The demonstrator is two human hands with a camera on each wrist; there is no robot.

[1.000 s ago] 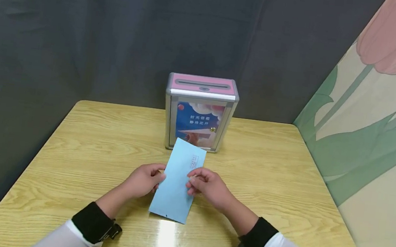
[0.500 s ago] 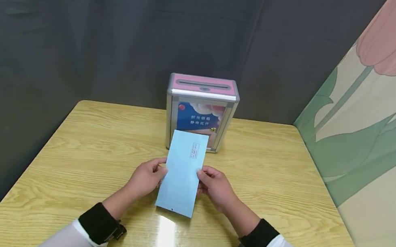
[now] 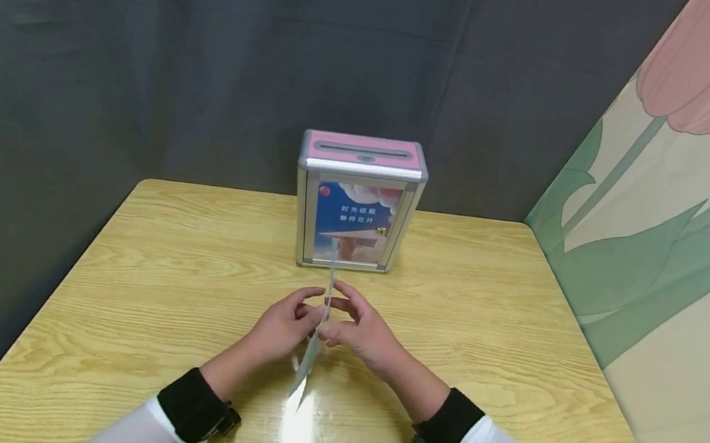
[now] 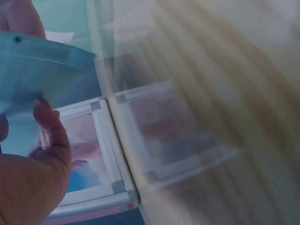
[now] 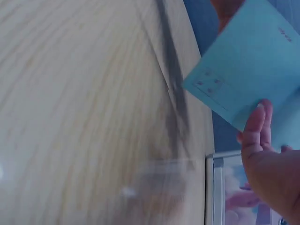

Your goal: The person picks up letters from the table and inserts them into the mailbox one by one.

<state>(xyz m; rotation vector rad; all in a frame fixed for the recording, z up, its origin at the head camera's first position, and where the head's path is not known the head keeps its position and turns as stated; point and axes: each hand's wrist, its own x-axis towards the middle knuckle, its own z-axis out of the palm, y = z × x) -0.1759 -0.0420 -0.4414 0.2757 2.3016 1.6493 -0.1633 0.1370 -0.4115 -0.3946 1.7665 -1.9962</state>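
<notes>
A light blue envelope [image 3: 309,362] stands nearly edge-on between my two hands in the head view, a little above the table, its lower part bent. My left hand [image 3: 284,324] holds it from the left, thumb and fingers close to its edge. From the other side my right hand [image 3: 363,333] grips it with bent fingers and thumb. Small printed marks show on the envelope [image 5: 243,70] in the right wrist view, with fingers [image 5: 255,126] against its face. Behind the hands stands a silver-framed letter box [image 3: 357,200] with a pink slotted top.
The letter box rests on the wood-grain table [image 3: 193,254] near its back edge. A dark curtain [image 3: 215,67] hangs behind. At the right is a wall with a tulip picture [image 3: 675,178]. Light glares on the table near the front.
The envelope has turned from facing the head camera to nearly edge-on. Both hands have drawn closer together around it. The letter box has stayed in place.
</notes>
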